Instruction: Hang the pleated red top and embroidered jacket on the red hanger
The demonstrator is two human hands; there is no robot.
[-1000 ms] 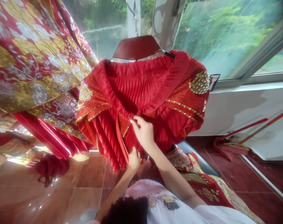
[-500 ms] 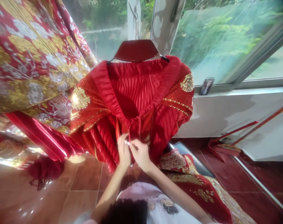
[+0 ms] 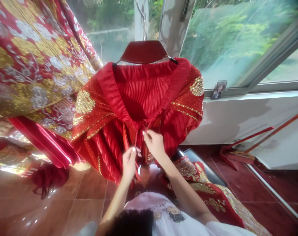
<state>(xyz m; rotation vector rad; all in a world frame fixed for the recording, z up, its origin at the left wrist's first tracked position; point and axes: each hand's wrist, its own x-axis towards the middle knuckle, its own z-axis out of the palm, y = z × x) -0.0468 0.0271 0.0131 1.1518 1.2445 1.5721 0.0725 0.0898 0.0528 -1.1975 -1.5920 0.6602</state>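
In front of me a red pleated garment [image 3: 107, 108] with gold trim and gold emblems hangs by its gathered waistband from a dark red hanger [image 3: 145, 52]. Thin red drawstrings [image 3: 136, 137] come out at the front of the band. My left hand [image 3: 129, 160] is closed, pinching one string low down, thumb on top. Higher and to the right, my right hand [image 3: 154, 141] pinches a string close under the band. Their fingertips are apart, and the string ends are hard to make out.
Red cloth with gold and silver embroidery [image 3: 35, 65] hangs at the left. Another embroidered piece [image 3: 212, 196] lies on a black seat [image 3: 208, 167] at lower right. A red dustpan [image 3: 237, 155] stands by the wall, below the window sill [image 3: 257, 96].
My hands were together at the string and have moved apart. The left went down, the right up and rightward toward the band. The garment shifted slightly.
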